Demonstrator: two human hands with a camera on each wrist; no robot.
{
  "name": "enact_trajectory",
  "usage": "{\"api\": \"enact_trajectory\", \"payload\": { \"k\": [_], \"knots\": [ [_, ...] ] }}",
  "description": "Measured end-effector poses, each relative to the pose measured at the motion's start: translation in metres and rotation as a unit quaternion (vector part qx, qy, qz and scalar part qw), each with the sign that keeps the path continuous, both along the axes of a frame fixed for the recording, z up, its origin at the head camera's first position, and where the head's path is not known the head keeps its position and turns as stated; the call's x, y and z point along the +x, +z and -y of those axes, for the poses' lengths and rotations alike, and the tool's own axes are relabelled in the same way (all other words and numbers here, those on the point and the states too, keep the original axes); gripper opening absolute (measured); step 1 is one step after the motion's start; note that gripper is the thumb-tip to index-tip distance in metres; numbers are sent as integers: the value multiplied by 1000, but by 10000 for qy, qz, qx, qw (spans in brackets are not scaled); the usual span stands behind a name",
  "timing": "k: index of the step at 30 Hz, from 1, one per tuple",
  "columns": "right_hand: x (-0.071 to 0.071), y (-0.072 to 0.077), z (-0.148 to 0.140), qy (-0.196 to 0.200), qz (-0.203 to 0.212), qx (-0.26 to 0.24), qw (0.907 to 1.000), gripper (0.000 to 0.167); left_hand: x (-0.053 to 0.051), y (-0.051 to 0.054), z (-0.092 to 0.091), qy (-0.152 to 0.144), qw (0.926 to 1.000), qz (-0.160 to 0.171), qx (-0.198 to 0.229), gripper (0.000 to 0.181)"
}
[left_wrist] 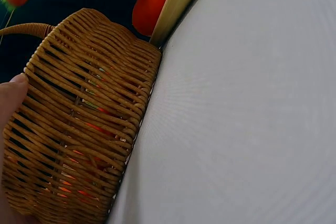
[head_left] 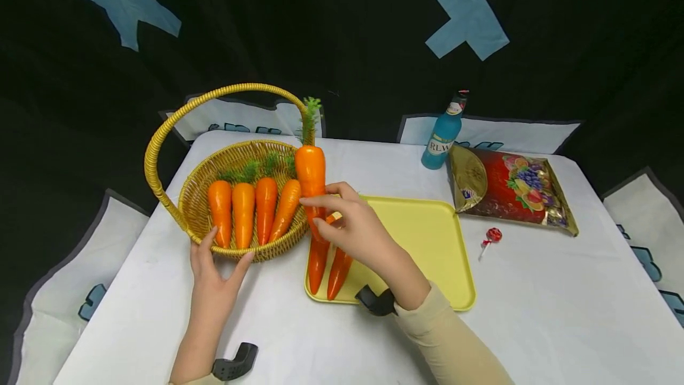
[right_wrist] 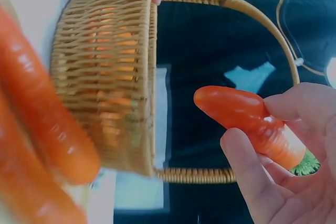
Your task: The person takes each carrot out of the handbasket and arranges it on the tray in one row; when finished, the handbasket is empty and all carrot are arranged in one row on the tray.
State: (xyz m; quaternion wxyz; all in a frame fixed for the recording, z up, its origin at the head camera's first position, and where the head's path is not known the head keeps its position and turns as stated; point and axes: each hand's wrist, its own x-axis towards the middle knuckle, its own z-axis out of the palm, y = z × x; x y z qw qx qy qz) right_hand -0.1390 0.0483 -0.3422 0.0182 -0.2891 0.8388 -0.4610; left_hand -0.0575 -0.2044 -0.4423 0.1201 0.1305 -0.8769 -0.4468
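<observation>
My right hand (head_left: 355,224) pinches an orange carrot (head_left: 311,171) with a green leafy top between thumb and fingers. In the head view this carrot stands nearly upright, leaves up, beside the right rim of the wicker basket (head_left: 187,195). The right wrist view shows the carrot (right_wrist: 236,108) raised apart from the basket, its pointed end toward the basket's opening. My left hand (head_left: 211,284) grips the basket's near rim. Several carrots (head_left: 243,215) lie side by side inside. Two more carrots (head_left: 339,272) lie on the yellow tray (head_left: 427,248), partly hidden by my right hand.
The basket's tall arched handle (head_left: 155,153) rises over its left and back. A blue bottle (head_left: 442,135) stands at the back right, next to a red and gold candy bag (head_left: 518,189). A red lollipop (head_left: 493,235) lies right of the tray on the white table (head_left: 534,314).
</observation>
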Motion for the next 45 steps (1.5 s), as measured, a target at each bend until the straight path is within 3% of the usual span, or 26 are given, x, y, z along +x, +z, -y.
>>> {"api": "enact_trajectory", "payload": {
  "k": [5, 12, 20, 32, 45],
  "knots": [
    [14, -12, -32, -368, 109, -194, 9991, 33, -1, 2, 1, 4, 10000, -80, -37, 88],
    [38, -46, -70, -844, 586, -88, 9947, 33, -2, 0, 3, -14, 10000, -80, -18, 88],
    [53, -80, -90, -1048, 966, 172, 9896, 34, -1, 0, 3, 35, 10000, -33, 32, 89],
    [50, -86, -81, -1254, 1367, 701, 9801, 32, 0, -1, 2, -11, 9998, -149, 102, 87],
    [46, -82, -60, -1234, 817, 1504, 9775, 31, -1, -2, 1, -74, 9996, -255, 78, 87]
  ]
}}
